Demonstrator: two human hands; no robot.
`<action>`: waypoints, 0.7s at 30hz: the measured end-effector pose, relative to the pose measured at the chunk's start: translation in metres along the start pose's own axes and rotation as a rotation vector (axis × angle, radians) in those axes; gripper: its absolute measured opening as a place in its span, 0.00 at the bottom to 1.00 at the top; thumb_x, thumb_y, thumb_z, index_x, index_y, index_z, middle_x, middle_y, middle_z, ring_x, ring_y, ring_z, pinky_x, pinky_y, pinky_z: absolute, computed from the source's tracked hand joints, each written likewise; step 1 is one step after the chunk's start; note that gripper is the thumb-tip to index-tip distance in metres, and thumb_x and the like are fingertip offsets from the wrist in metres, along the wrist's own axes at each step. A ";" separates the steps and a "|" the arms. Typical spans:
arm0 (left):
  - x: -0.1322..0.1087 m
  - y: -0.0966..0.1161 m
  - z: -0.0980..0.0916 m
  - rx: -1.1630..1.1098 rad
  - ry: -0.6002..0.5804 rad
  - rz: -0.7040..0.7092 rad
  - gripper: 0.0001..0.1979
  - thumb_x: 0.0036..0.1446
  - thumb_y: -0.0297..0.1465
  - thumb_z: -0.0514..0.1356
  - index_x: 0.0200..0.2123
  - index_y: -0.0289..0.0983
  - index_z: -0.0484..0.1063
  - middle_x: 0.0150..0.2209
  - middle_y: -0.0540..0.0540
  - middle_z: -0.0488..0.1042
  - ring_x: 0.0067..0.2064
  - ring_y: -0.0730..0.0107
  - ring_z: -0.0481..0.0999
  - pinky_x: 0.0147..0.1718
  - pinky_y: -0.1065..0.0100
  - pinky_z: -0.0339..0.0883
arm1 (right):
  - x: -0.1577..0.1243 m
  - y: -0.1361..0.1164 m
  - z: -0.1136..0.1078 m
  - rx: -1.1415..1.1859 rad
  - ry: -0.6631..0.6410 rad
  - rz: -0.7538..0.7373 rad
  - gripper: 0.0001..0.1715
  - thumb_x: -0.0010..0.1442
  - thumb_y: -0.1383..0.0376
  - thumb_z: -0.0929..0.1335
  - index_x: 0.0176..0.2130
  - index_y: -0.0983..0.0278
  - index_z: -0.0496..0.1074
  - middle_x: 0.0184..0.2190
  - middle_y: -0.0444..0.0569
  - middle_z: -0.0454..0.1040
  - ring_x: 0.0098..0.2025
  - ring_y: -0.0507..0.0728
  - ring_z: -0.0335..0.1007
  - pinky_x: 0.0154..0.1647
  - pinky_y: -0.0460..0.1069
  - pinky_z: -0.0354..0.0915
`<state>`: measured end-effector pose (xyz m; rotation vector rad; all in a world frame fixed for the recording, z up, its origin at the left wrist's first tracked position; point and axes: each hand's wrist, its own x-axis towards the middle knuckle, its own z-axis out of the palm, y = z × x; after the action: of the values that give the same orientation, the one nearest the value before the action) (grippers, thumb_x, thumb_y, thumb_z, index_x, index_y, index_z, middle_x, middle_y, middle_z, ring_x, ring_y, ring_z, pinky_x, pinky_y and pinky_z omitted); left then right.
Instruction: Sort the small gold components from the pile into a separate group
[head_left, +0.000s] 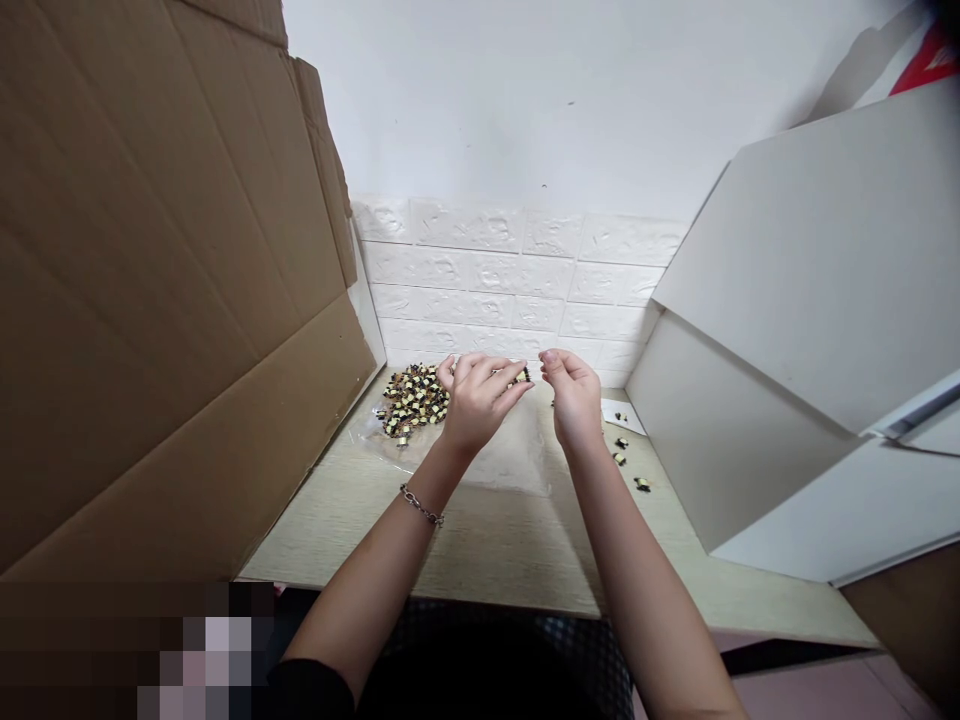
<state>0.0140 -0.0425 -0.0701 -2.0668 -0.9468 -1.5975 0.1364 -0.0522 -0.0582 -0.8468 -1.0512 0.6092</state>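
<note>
My left hand point(477, 398) is raised over the light wooden table point(495, 545), its fingers pinched on a small black and yellow part point(523, 376). A thin chain bracelet point(420, 506) circles that wrist. My right hand point(574, 396) hovers just to the right, fingers curled inward close to the same part; whether it touches it I cannot tell. To the left of my hands lies a heap of several small black and yellow parts point(412, 400) on a clear plastic sheet point(510, 460).
A big brown cardboard panel point(165, 300) leans along the left side. A white box-like board point(810, 330) stands at the right. Several loose parts point(628, 462) and a white slip point(622, 415) lie by it. A white brick-pattern wall point(517, 290) closes the back.
</note>
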 end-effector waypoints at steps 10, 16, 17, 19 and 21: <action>0.000 0.001 0.000 0.012 0.042 0.004 0.10 0.50 0.40 0.57 0.35 0.46 0.72 0.33 0.53 0.74 0.41 0.69 0.66 0.47 0.61 0.42 | 0.001 0.003 0.003 0.102 0.016 0.113 0.13 0.43 0.56 0.68 0.24 0.63 0.70 0.21 0.40 0.66 0.26 0.47 0.58 0.31 0.45 0.56; 0.000 0.000 0.002 0.017 0.068 -0.050 0.10 0.50 0.41 0.57 0.34 0.45 0.72 0.33 0.52 0.74 0.40 0.69 0.67 0.47 0.60 0.43 | 0.000 -0.002 0.000 0.016 0.138 -0.033 0.11 0.46 0.58 0.67 0.28 0.62 0.70 0.27 0.42 0.68 0.32 0.49 0.62 0.38 0.47 0.58; 0.000 0.000 0.002 0.018 0.068 -0.055 0.10 0.50 0.40 0.57 0.34 0.45 0.72 0.33 0.52 0.74 0.40 0.69 0.67 0.47 0.60 0.43 | -0.001 -0.003 0.000 -0.008 0.136 -0.083 0.10 0.46 0.58 0.67 0.27 0.63 0.70 0.28 0.42 0.67 0.34 0.50 0.62 0.40 0.47 0.58; 0.000 0.000 0.002 0.020 0.072 -0.060 0.10 0.49 0.40 0.58 0.35 0.45 0.72 0.33 0.52 0.74 0.40 0.69 0.67 0.47 0.60 0.43 | -0.002 -0.004 0.001 -0.045 0.101 -0.169 0.09 0.47 0.59 0.66 0.24 0.63 0.70 0.27 0.43 0.67 0.35 0.50 0.63 0.42 0.48 0.58; 0.000 0.000 0.002 0.023 0.075 -0.059 0.09 0.49 0.39 0.58 0.35 0.45 0.72 0.33 0.53 0.74 0.40 0.69 0.67 0.47 0.60 0.43 | -0.003 -0.004 0.002 -0.051 0.043 -0.192 0.09 0.48 0.61 0.66 0.22 0.63 0.70 0.27 0.43 0.66 0.36 0.51 0.63 0.43 0.48 0.58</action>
<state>0.0152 -0.0409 -0.0709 -1.9663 -1.0032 -1.6733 0.1340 -0.0557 -0.0560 -0.7892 -1.0980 0.4017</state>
